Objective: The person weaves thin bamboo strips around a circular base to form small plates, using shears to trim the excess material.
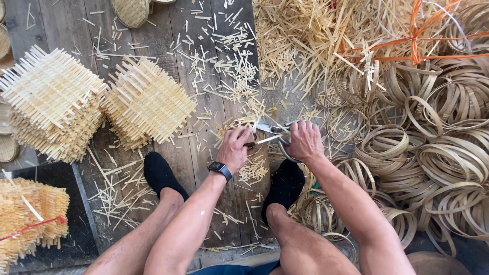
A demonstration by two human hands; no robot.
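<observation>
Trimming step, by the look: left hand (235, 147) has its fingers clamped on a small woven piece (248, 133), right hand (304, 140) closed on shears (275, 130) just right of it; next cut needs the edge between the blades.

Left of the fingers two stacks of woven bamboo mats (76, 102) sit on the plank floor (188, 147); right of them, coiled bamboo hoops (438, 153) lie beneath loose strips (305, 35) and orange cord (415, 40)
</observation>
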